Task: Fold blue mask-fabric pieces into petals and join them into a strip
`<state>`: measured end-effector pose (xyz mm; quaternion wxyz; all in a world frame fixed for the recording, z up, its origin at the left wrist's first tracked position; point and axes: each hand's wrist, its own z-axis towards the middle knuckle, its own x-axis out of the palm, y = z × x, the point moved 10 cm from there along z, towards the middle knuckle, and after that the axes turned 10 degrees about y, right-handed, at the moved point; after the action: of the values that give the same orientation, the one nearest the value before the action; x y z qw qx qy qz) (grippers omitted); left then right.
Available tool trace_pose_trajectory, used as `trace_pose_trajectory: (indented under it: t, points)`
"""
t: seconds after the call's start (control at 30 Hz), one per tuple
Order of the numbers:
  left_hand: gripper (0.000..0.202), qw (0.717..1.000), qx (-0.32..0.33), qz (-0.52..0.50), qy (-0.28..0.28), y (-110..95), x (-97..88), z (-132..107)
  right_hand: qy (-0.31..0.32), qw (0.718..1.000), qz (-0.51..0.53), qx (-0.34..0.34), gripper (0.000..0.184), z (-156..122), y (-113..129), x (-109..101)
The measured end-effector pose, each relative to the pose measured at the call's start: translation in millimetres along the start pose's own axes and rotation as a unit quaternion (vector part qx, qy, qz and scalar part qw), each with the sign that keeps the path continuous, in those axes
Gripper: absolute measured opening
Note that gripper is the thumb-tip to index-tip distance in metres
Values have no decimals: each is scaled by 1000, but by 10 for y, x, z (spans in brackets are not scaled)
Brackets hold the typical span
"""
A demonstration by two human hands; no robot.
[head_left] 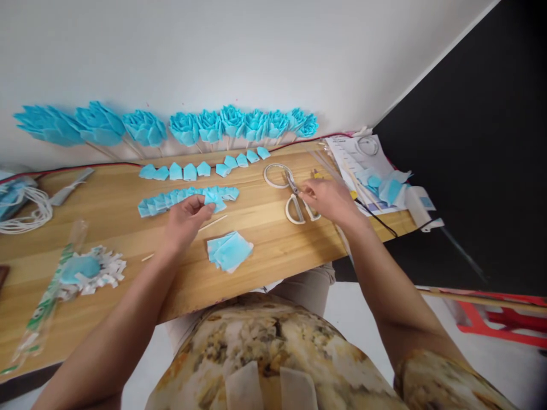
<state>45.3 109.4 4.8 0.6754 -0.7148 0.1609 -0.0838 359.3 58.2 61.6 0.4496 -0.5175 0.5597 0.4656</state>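
Between the thumb and fingers of my left hand [188,219] is a light blue paper petal [217,199], held just in front of a row of overlapping folded blue petals [164,203]. My right hand [329,198] is closed at the pivot of a pair of scissors [294,208] with white loop handles, which point left. The blades are mostly hidden by the hand. Nearer my body, a small stack of flat blue paper pieces [229,251] lies on the wooden table [265,250]. A thin stick [212,222] rests beside my left hand.
Finished blue paper flowers [183,128] on sticks lean along the wall, with loose folded petals [175,171] before them. A fringed white piece with a blue centre [81,269] lies left, near coiled white cord [29,210]. Printed paper [356,149] and a glue gun [419,206] are at right.
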Motion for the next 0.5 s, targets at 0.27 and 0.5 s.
trace_pose_trajectory:
  t: [0.27, 0.5]
  points:
    - [15, 1000, -5, 14, -1, -25, 22, -11, -1, 992, -35, 125, 47, -213, -17, 332]
    - [15, 1000, -7, 11, -2, -40, 27, -26, 20, 986, -32, 161, 50, -286, -235, 257]
